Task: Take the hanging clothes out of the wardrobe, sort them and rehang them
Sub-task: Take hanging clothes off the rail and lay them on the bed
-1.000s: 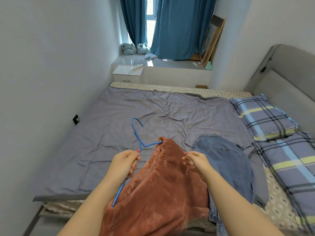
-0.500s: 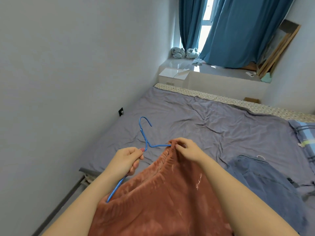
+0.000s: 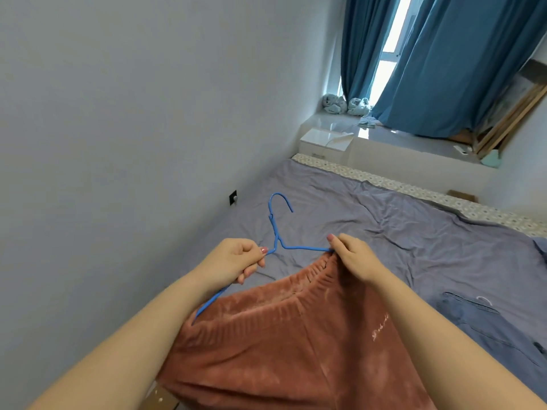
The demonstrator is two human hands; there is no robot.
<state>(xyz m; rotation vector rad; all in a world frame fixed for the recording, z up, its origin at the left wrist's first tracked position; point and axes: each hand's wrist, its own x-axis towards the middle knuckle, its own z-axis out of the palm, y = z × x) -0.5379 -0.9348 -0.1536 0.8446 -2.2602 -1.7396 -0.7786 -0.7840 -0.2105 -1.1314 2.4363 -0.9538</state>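
Over the bed's near corner, as I see it through the head camera:

- Denim garment [image 3: 488,327]: flat on the grey sheet [image 3: 370,220], to my right.
- Wall socket [image 3: 233,198]: on the left wall, beside the mattress.
- White bedside unit [image 3: 322,142], then blue curtains [image 3: 438,69] and leaning wooden frames [image 3: 509,119]: at the far end.
- Both forearms cross the lower view and cover part of the fabric.
- Left hand [image 3: 233,258]: fingers curled round the left arm of the blue hanger [image 3: 305,247], just below its neck.
- Right hand [image 3: 355,257]: pinching the waistband together with the hanger's right tip.
- Rust plush trousers [image 3: 281,350]: held up between the hands over the bed edge. The waistband is ribbed, there is pale script near the hip, and the hanger's hook points away from me.
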